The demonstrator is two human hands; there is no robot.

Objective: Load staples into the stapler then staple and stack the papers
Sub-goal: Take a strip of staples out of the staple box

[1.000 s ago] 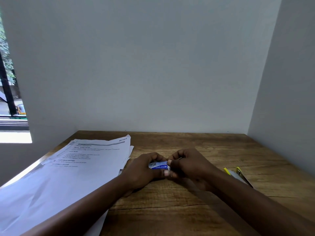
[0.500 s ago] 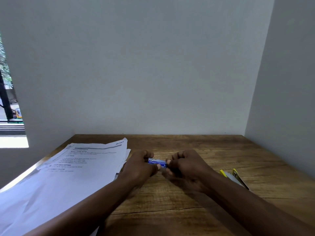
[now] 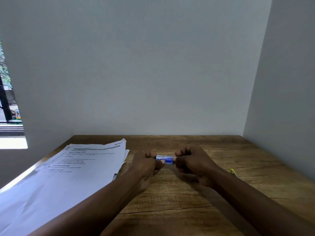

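Hands meet over the middle of the wooden counter (image 3: pixel 187 198), each taking one end of a small blue and white staple box (image 3: pixel 165 159). The left hand (image 3: pixel 146 163) curls its fingers over the box's left end, with a thumb tip showing pale against the blue underside, so it grips the box from that side. The right hand (image 3: pixel 190 160) has its fingers bent inward and pinches the right end (the thumb is mostly hidden behind the knuckles). The box lies lengthwise between the two hands and is held just above the counter; whether it touches the wood cannot be told. Whether the box is opened or sealed is also not visible. Just beside the left hand, on its outer side, lies a stack of printed papers (image 3: pixel 71 171), fanned a little at the edges, the top sheet carrying lines of text and a grey header bar; the left forearm lies across the stack's near corner. Near the right forearm, on its outer side, a small yellow piece (image 3: pixel 232 172) of the stapler peeks out on the counter, the rest covered by the arm. Grey walls (image 3: pixel 153 65) close the counter at the back and right.
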